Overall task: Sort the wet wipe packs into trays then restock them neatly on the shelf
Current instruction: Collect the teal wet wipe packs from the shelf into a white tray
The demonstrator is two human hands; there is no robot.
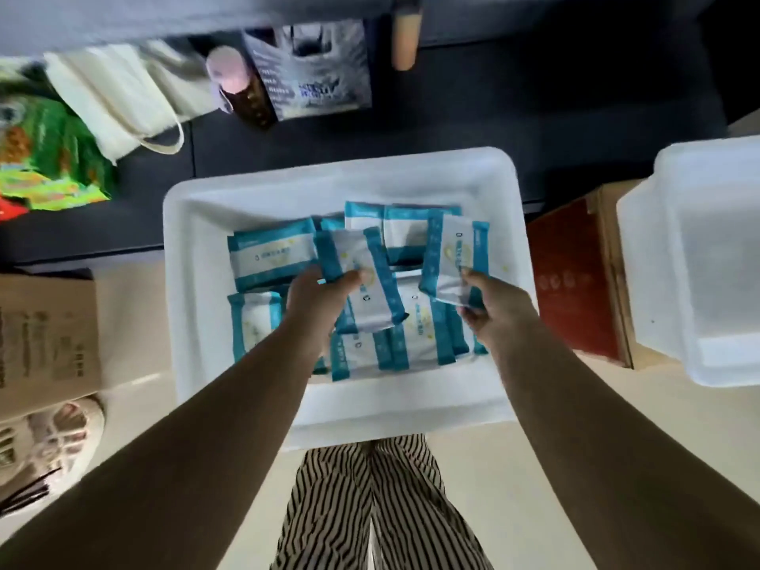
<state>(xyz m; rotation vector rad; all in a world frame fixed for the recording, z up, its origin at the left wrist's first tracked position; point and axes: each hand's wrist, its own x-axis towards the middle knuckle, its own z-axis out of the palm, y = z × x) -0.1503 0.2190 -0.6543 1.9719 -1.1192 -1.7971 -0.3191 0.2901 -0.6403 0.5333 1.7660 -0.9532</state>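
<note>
Both hands [411,294] each pinching teal-white wipe pack [368,281] above tray [288,191]; print unreadable.

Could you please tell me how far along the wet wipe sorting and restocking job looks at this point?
Done: many blue-and-white wet wipe packs already lie in the white tray. In hand: the left hand holds one pack and the right hand holds another pack above that tray. Left: the second white tray on the right appears to hold no packs, and no shelf restocking is visible.
</note>
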